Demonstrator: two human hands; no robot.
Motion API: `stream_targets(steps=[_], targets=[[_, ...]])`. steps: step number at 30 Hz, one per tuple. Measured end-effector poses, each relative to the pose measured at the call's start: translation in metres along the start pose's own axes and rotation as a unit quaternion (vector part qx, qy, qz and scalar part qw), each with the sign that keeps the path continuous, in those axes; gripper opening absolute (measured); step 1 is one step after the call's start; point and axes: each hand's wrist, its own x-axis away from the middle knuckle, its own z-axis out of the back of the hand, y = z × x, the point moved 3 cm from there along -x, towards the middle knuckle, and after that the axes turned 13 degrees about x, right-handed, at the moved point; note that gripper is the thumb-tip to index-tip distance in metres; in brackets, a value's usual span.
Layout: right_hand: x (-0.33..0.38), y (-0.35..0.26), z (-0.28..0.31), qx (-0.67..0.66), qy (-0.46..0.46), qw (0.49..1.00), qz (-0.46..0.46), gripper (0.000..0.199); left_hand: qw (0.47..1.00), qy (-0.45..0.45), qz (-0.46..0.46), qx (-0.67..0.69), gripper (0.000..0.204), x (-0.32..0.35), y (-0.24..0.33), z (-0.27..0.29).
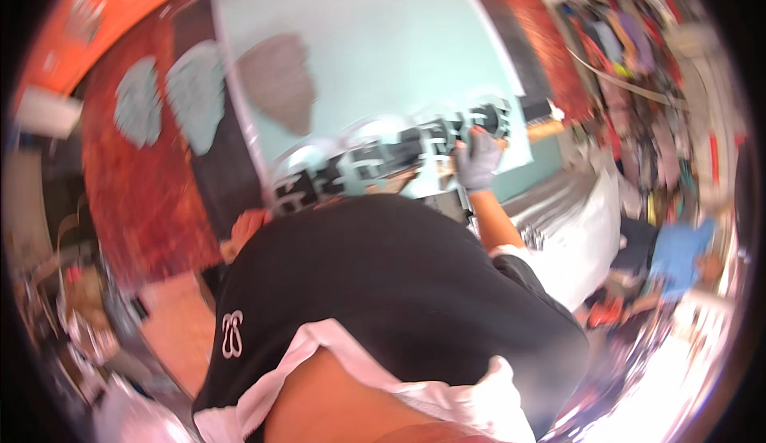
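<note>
My right hand (479,164), in a grey glove with bare fingertips, rests at the lower right of a large pale blue-green sheet (383,44). Its fingers reach flat over a row of black patterned shapes (399,149) along the sheet's near edge. My left hand (250,226) is by the sheet's lower left corner, partly hidden by my torso. Its fingers are blurred, so what it touches is unclear. A brown, wing-like patch (279,82) shows on the sheet's left part.
On the dark red, stained board (128,211) at left are two pale teal wing-like patches (195,96). White plastic sheeting (578,239) bulges beside my right arm. A person in blue (680,259) is at far right, below hanging cloths (626,36).
</note>
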Motion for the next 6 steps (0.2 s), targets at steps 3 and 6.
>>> stream_targets(steps=[3, 6], targets=[[0.005, 0.003, -0.013, -0.014, -0.025, 0.999, -0.044, 0.034, 0.999, -0.011, -0.037, -0.019, 0.02, -0.019, -0.005, -0.002], [0.005, 0.001, -0.011, -0.024, 0.022, 0.999, -0.041, 0.035, 0.996, -0.031, -0.078, -0.034, 0.018, -0.033, 0.005, 0.001]])
